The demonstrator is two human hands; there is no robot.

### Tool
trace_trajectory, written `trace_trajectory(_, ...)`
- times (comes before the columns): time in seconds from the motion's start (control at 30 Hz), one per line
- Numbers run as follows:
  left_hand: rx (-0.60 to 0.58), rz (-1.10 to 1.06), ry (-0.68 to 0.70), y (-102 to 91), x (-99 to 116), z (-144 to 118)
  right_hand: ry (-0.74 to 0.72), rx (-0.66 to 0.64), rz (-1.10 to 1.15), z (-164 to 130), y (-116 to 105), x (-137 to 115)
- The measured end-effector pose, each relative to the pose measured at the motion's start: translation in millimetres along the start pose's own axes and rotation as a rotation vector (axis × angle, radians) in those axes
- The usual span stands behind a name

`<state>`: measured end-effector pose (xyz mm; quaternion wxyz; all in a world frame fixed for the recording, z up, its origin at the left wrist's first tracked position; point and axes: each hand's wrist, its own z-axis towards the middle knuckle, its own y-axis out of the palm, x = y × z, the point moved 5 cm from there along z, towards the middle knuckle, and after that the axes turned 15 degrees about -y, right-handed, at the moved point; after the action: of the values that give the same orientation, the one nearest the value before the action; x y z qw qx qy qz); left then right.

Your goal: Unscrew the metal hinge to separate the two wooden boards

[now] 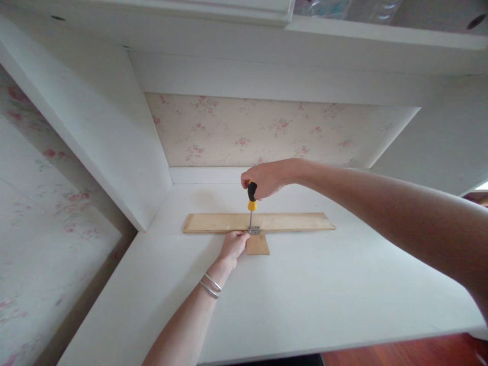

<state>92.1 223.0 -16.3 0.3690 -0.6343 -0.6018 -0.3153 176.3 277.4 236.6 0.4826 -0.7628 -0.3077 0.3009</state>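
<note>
My right hand (269,179) is wrapped round the black and yellow handle of a screwdriver (252,205), which stands upright. Its shaft points down to the left part of a small metal hinge (254,230). This hinge lies across the joint between a long light wooden board (297,221) and a short wooden piece (258,245). From the left, my left hand (233,246) has its fingers pressed together at the hinge's left edge, beside the short piece. Whether a screw is under the screwdriver's tip is too small to tell.
Everything lies on a white desktop (305,295). A white side panel (95,117) rises on the left, and a white shelf (213,33) hangs overhead. Floral wallpaper (244,129) covers the back. Reddish wooden floor (404,352) shows below the front edge.
</note>
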Motion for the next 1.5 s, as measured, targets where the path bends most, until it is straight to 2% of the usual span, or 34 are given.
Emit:
trace_trajectory(0.1,-0.014,0.005,0.004,1.1,0.6,-0.4,0.109,-0.067,-0.006,-1.7,0.1,1.9)
trace_trajectory(0.17,-0.020,0.007,0.006,1.4,1.0,-0.8,0.105,-0.105,-0.034,-2.0,0.0,0.3)
trace_trajectory(0.3,-0.018,0.010,-0.002,1.2,0.9,-1.1,0.018,-0.076,-0.025,-0.2,-2.1,-4.2)
trace_trajectory(0.43,-0.014,0.012,-0.004,1.1,0.0,0.0,0.150,-0.117,-0.029,-3.0,-1.4,1.2)
trace_trajectory(0.57,-0.014,0.020,-0.006,0.9,-0.6,1.0,0.076,-0.102,0.003,-5.9,-3.6,-5.0)
trace_trajectory(0.7,-0.016,0.022,0.002,0.8,1.5,-0.8,0.172,-0.097,-0.026,-7.2,-5.3,1.3)
trace_trajectory(0.8,-0.013,0.022,0.002,0.8,2.8,-2.3,0.096,-0.116,-0.081,-3.1,-4.9,2.0)
trace_trajectory(0.87,-0.010,0.027,-0.005,0.9,2.8,-2.7,0.026,-0.076,-0.085,-1.0,-6.7,-0.1)
trace_trajectory(0.93,-0.008,0.034,-0.009,1.1,2.8,-2.9,0.054,-0.058,-0.071,-1.4,-8.0,0.3)
trace_trajectory(1.03,-0.003,0.040,-0.008,0.9,2.9,-3.0,0.123,-0.105,-0.065,-3.8,-7.4,0.0)
trace_trajectory(1.17,-0.007,0.040,-0.007,0.9,2.6,-3.1,0.037,-0.108,-0.080,-3.6,-9.2,-7.5)
trace_trajectory(1.33,-0.003,0.040,-0.002,0.5,2.8,-3.0,0.208,-0.109,-0.071,-3.8,-8.7,1.7)
trace_trajectory(1.43,-0.006,0.041,-0.004,0.5,3.0,-2.4,0.102,-0.104,-0.086,-1.4,-8.6,-2.1)
trace_trajectory(1.5,-0.008,0.039,-0.003,0.5,3.1,-2.2,0.080,-0.078,-0.058,-1.2,-9.8,-3.9)
